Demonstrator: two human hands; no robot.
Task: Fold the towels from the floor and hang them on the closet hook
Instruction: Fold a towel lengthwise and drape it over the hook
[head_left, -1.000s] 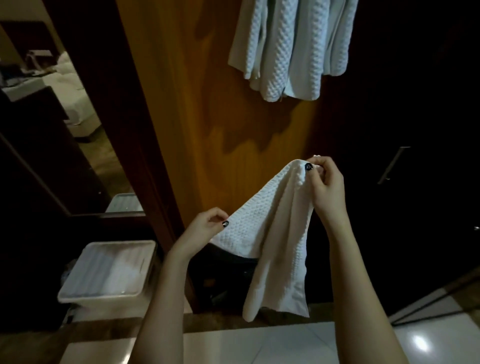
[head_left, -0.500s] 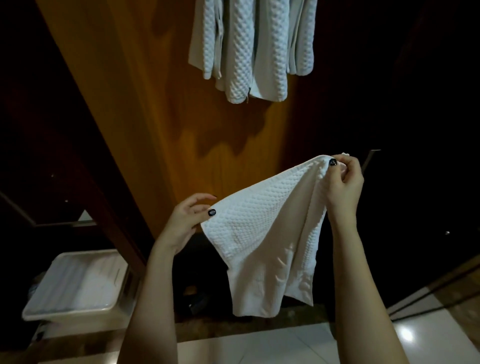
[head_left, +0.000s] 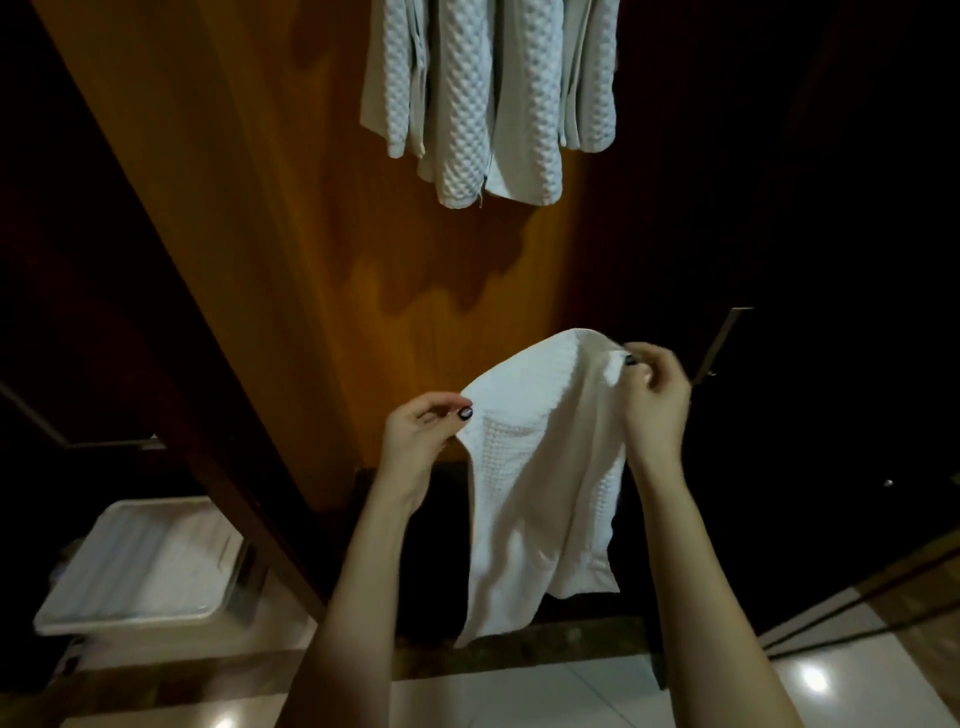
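Note:
A white waffle-weave towel (head_left: 540, 483) hangs in the air in front of the wooden closet panel (head_left: 291, 249). My left hand (head_left: 423, 434) pinches its upper left corner between thumb and fingers. Slightly higher, my right hand (head_left: 652, 395) pinches the upper right corner. The cloth bows upward between the two hands and drapes down to about knee height. Several folded pale towels (head_left: 483, 98) hang side by side at the top of the panel; the hook that holds them is out of frame.
A white plastic bin with a ribbed lid (head_left: 140, 566) stands low at the left. A dark closet door with a metal handle (head_left: 719, 345) fills the right. Glossy white floor tiles (head_left: 545, 696) lie below, behind a dark stone threshold (head_left: 571, 644).
My hands have drawn closer together, so the towel's top edge now arches instead of stretching flat. The camera has tilted, bringing the hanging towels and the bin nearer to centre.

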